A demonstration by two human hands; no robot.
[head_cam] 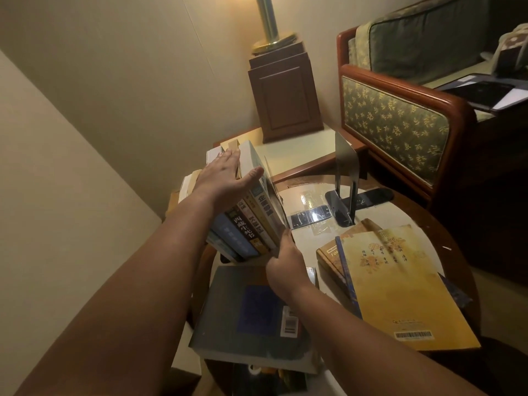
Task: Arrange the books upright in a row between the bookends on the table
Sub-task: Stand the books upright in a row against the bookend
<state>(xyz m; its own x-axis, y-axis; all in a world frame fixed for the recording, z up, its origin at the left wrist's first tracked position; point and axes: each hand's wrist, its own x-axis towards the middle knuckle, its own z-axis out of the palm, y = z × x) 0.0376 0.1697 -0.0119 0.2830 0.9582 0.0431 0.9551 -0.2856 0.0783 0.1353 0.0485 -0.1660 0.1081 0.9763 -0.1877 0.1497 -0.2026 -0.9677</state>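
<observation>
Round table [304,238], glass top, dim warm light.

Row [251,224] of books stands at the table's left edge, spines facing the camera, the whole row tilted and running from the near side toward the far edge. Several spines carry printed characters; one is dark, two are tan, one is blue.

Left hand [225,178]: flat on top of the row near its far end, fingers straight, thumb spread across the top of the outermost book. It presses and does not grasp.

Right hand [285,264]: at the row's near lower corner, seen from the back, fingers curled around the edge there and gripping it. A thin bookend [271,181] lies flush against the outermost book on this side. I cannot tell whether the fingers hold the plate, the book or both.

Second bookend [346,167]: dark metal, upright, toward the table's far right edge, well apart from the row, its foot flat on the glass.

Loose books, all lying flat:
- grey book [237,315] at the near edge, just below the row, barcode sticker up, partly under the right forearm.
- yellow book [405,287] at the right edge, on top of a brown book [328,252], overhanging it toward the near side.

Beyond the table: side table [300,150] with a wooden pedestal [283,95] and a brass lamp [268,21]; armchair [394,121] with leaf-patterned fabric at right.
</observation>
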